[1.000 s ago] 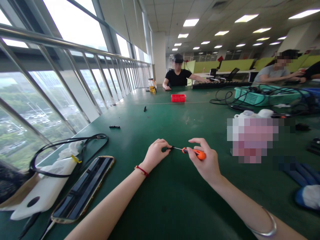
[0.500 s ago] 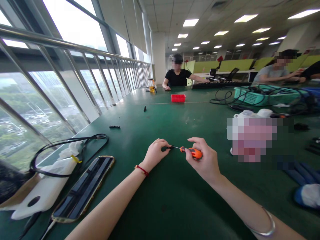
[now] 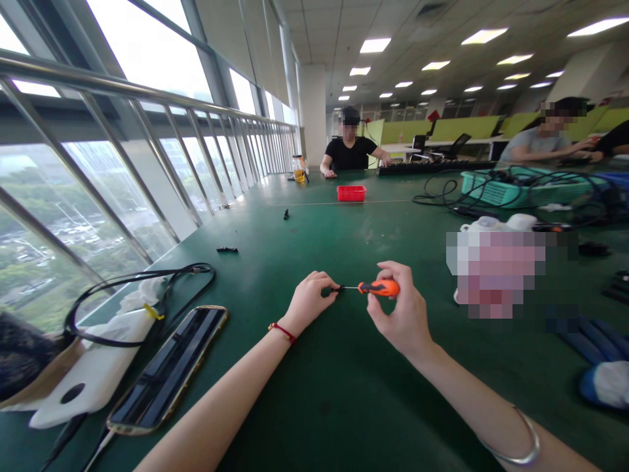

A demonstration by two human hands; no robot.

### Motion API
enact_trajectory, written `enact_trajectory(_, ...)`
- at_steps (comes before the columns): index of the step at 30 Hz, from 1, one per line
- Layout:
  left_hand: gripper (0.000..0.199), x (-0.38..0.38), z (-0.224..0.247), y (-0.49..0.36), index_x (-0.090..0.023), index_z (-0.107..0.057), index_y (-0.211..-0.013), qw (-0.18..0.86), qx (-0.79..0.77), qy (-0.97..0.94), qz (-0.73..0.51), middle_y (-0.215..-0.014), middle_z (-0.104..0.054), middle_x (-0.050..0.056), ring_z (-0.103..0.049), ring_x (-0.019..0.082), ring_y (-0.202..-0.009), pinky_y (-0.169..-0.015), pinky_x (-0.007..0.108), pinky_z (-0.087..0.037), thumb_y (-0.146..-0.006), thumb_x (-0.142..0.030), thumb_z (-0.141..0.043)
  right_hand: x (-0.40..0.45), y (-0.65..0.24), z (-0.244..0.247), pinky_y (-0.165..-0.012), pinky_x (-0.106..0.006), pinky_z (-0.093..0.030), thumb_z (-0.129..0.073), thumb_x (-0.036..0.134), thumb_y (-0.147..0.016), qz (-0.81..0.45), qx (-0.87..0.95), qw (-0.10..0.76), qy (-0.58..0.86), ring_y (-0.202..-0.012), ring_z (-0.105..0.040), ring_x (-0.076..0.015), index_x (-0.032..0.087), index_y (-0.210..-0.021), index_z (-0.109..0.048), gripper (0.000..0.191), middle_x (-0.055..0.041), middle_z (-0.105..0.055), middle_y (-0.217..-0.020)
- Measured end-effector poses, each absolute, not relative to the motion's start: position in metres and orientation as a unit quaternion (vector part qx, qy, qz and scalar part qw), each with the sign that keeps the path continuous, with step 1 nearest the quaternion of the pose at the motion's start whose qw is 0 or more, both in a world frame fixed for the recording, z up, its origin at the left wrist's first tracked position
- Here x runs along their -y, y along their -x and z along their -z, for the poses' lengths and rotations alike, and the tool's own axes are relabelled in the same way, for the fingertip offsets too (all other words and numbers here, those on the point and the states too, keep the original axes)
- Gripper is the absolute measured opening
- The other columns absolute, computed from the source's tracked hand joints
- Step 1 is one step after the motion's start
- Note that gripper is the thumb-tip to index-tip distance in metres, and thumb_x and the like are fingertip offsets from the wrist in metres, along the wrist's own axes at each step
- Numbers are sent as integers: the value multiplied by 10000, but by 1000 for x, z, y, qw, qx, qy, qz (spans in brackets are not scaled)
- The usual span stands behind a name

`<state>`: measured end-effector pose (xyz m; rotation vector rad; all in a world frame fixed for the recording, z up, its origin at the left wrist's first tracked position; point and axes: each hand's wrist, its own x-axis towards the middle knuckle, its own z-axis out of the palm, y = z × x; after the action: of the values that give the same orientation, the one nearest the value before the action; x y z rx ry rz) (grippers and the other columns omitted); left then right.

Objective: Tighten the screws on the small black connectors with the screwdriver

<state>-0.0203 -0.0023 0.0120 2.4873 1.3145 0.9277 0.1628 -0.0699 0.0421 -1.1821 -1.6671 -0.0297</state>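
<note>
Pinched between the thumb and fingers of my left hand (image 3: 310, 298) is a small black part (image 3: 340, 288), too small to name. An orange and black screwdriver (image 3: 381, 288) lies level, its thin metal shaft pointing left with the tip at the black part. My right hand (image 3: 403, 308) is around the handle's rear end, with the thumb below and the index finger raised above it. The palm side of the grip is partly hidden. Both hands are above the green table (image 3: 314, 393).
At left lie a phone (image 3: 167, 370), a white plastic piece (image 3: 93, 380) and a looped black cable (image 3: 73, 321). Small black pieces (image 3: 227, 250) and a red tray (image 3: 351, 193) sit farther off. A teal basket (image 3: 521, 190) with cables stands right. A person (image 3: 350, 147) sits opposite.
My right hand's thumb and index finger have spread wider apart, and the screwdriver handle has turned and come more level. My left hand keeps its pinch. The person opposite has drawn an arm back.
</note>
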Motion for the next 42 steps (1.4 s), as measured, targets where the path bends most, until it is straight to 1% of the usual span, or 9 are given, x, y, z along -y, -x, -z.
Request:
enact_trajectory(6, 130, 2, -12, 20, -203, -670, -803, 85, -441, -838, -311, -848, -644, 12, -557, 169, -837, -751, 297, -457, -748, -147, -565, 70, -161, -42, -451, -219, -372, -483, 354, -819, -34, 710, 484, 511, -426, -487, -109, 204, -908, -517, 178, 57, -508, -500)
enact_trajectory(10, 125, 1, -10, 20, -199, -659, -811, 82, -436, -840, -313, -846, -640, 9, -552, 165, -836, -755, 292, -453, -744, -140, -571, 70, -160, -40, -607, -252, -456, -525, 288, -756, 7, 703, 519, 485, -642, -580, -142, 174, -1058, -465, 328, -13, -593, -748)
enact_trajectory(12, 117, 2, -10, 20, -197, -653, -807, 82, -433, -841, -314, -848, -638, 8, -550, 162, -837, -755, 289, -453, -744, -141, -572, 70, -160, -39, -586, -250, -457, -549, 314, -739, 5, 694, 520, 498, -648, -579, -145, 160, -1106, -436, 414, -24, -586, -781)
enact_trajectory(17, 122, 3, -11, 20, -195, -646, -816, 80, -435, -842, -310, -860, -638, 10, -544, 165, -845, -750, 293, -454, -753, -147, -554, 71, -159, -38, -479, -224, -382, -508, 339, -804, -38, 712, 488, 503, -434, -472, -109, 201, -953, -506, 203, 73, -457, -471)
enact_trajectory(23, 144, 3, -11, 19, -200, -639, -810, 80, -436, -842, -309, -859, -638, 10, -547, 168, -855, -764, 299, -460, -729, -123, -547, 71, -159, -37, -596, -254, -458, -532, 263, -743, -5, 698, 541, 469, -661, -570, -138, 186, -1115, -418, 396, -20, -581, -796)
enact_trajectory(29, 172, 3, -11, 20, -204, -645, -826, 89, -433, -841, -311, -880, -639, 12, -550, 173, -870, -778, 305, -460, -721, -116, -541, 72, -159, -38, -486, -219, -381, -515, 332, -795, -41, 700, 506, 502, -445, -481, -103, 208, -897, -518, 161, 64, -488, -493)
enact_trajectory(34, 168, 3, -12, 22, -196, -668, -846, 108, -437, -836, -313, -866, -641, 20, -563, 170, -848, -784, 305, -460, -736, -137, -556, 72, -160, -40, -561, -247, -437, -542, 289, -744, -36, 684, 537, 493, -561, -544, -123, 199, -1018, -489, 292, 16, -578, -685)
enact_trajectory(38, 183, 3, -12, 23, -201, -683, -873, 115, -438, -836, -311, -868, -642, 24, -570, 173, -850, -783, 304, -460, -746, -147, -564, 72, -161, -40, -466, -222, -370, -501, 304, -785, -67, 690, 513, 506, -455, -477, -99, 204, -795, -541, 109, 36, -530, -558)
enact_trajectory(42, 196, 3, -13, 23, -205, -691, -890, 123, -434, -837, -308, -862, -640, 26, -574, 171, -845, -785, 300, -459, -752, -145, -565, 75, -162, -38, -465, -222, -358, -460, 268, -798, -71, 706, 522, 473, -448, -467, -93, 200, -638, -536, 190, 23, -554, -533)
